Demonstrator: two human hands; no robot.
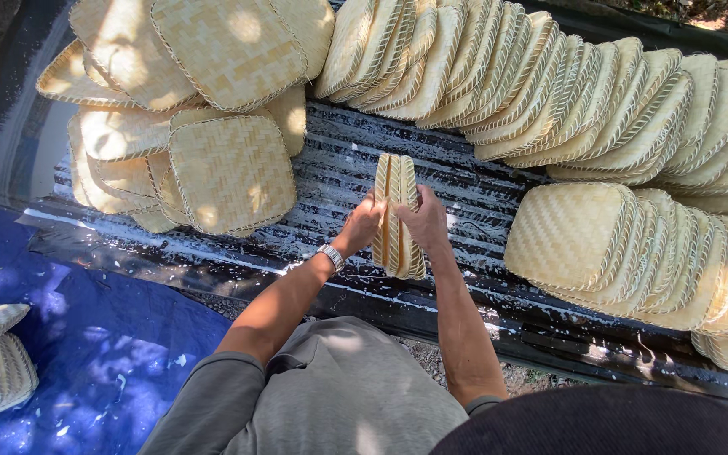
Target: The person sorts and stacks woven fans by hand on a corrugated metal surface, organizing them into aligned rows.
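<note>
Left hand (362,226) and right hand (425,221) clasp a few woven bamboo trays (396,211) on edge between them (above the dark corrugated sheet (339,168)), beside overlapping tray rows (600,109).

There is open room on the dark ribbed sheet (330,181) around the two hands. To the left, a loose pile of flat woven trays (231,173) blocks the way. Above, a long row of leaning trays (549,93) closes off the far side. To the right, another stack of trays (634,253) stands in the way. The blue tarp (103,345) below left has free room.
</note>
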